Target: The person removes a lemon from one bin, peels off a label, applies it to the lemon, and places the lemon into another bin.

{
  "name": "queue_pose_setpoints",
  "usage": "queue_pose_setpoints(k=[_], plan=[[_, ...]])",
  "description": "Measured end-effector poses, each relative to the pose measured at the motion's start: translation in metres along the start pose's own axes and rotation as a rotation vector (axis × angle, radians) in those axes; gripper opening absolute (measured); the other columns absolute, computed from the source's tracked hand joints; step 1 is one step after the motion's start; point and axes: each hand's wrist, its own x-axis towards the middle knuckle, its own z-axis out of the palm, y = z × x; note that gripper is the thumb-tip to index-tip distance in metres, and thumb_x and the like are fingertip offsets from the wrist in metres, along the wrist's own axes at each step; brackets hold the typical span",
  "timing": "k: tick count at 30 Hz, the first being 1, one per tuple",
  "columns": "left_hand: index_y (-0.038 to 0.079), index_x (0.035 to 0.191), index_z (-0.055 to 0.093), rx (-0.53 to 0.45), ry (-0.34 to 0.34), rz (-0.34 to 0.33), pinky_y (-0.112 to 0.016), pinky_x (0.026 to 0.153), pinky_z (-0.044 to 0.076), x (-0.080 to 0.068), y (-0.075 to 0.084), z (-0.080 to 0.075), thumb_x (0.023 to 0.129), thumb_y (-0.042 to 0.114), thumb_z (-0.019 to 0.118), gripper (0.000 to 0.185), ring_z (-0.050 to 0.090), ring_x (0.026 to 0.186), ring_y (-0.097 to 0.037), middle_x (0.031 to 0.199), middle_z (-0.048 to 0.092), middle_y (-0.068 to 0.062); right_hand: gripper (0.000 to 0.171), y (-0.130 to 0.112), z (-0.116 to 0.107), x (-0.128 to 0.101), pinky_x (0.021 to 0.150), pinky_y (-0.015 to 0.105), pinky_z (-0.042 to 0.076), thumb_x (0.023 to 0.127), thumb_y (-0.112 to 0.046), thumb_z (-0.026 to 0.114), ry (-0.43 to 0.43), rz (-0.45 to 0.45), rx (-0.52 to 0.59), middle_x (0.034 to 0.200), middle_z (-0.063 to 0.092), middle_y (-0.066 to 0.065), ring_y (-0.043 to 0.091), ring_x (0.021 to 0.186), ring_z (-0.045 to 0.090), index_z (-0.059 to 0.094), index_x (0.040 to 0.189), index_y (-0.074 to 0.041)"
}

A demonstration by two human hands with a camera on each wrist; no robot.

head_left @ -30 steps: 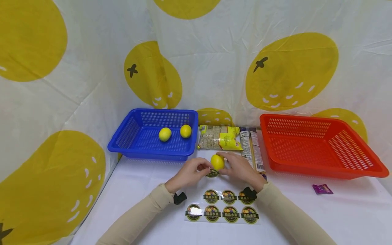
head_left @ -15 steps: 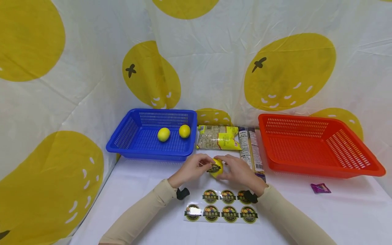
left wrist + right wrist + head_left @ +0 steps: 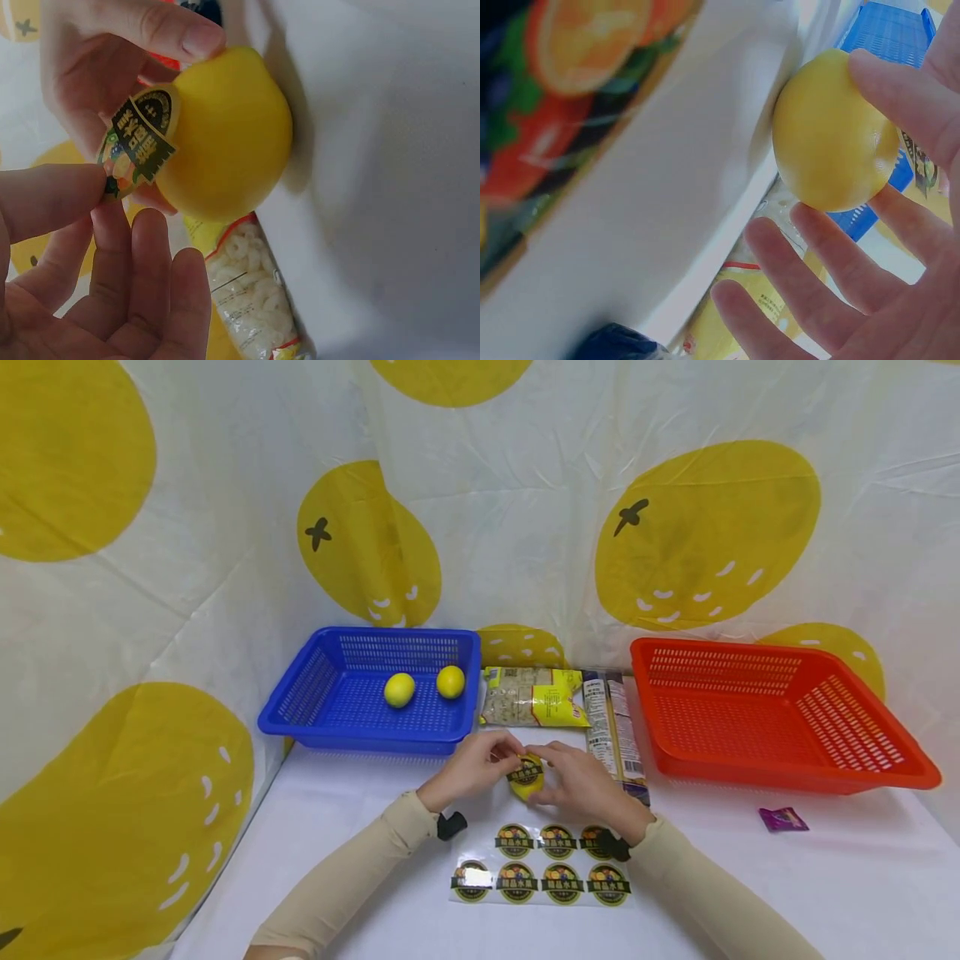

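Head view. Lemon (image 3: 527, 779): held just above the white tabletop (image 3: 750, 893), between the two hands, near centre, just in front of the blue basket (image 3: 300, 710). Right hand (image 3: 583, 782) grips it from the right; left hand (image 3: 472, 770) comes from the left, equally near. Round sticker (image 3: 526, 771) lies on the lemon's upper near face. Sticker sheet (image 3: 542, 867), seven labels showing, lies near the person, just below the hands. Blue basket, far left, holds two lemons (image 3: 399, 690), apart from each other. Red basket (image 3: 780, 777), far right. Two food packets (image 3: 534, 697) lie between the baskets; small purple wrapper (image 3: 782, 819) near the red basket.

Left wrist view. Lemon (image 3: 225, 135): long axis runs roughly from the pointed end under the right thumb down to the rounded base. Sticker (image 3: 139, 140) is partly stuck to the lemon's left flank; its free edge is pinched by the left hand's fingers (image 3: 45, 202). The remaining fingers are relaxed below. A packet of pasta (image 3: 255, 300) lies beneath.

Right wrist view. Lemon (image 3: 832, 135): right fingers (image 3: 900, 97) curl round it, thumb side above, others spread below. The sticker's edge (image 3: 919, 161) shows on the lemon's right side, which faces the left hand.
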Motion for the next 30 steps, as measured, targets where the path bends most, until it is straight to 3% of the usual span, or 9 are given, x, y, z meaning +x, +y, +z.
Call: queue_pose_setpoints(k=[9, 30], plan=[[0.013, 0.105, 0.07, 0.031, 0.034, 0.015, -0.024, 0.081, 0.053, 0.006, -0.008, 0.005, 0.095, 0.014, 0.07, 0.01, 0.066, 0.088, -0.01, 0.096, 0.074, -0.001, 0.076, -0.001, 0.002, 0.0, 0.083, 0.04, 0.056, 0.076, -0.041, 0.09, 0.018, -0.008, -0.007, 0.122, 0.068, 0.001, 0.015, 0.094, 0.06, 0.06, 0.143, -0.023], [0.011, 0.108, 0.065, 0.07, 0.085, 0.027, -0.023, 0.081, 0.055, 0.011, -0.01, 0.013, 0.094, 0.015, 0.074, 0.017, 0.071, 0.09, -0.013, 0.099, 0.073, -0.003, 0.075, 0.001, 0.004, -0.001, 0.085, 0.043, 0.056, 0.075, -0.041, 0.091, 0.036, -0.022, -0.013, 0.122, 0.068, 0.001, 0.016, 0.097, 0.062, 0.06, 0.142, -0.024]])
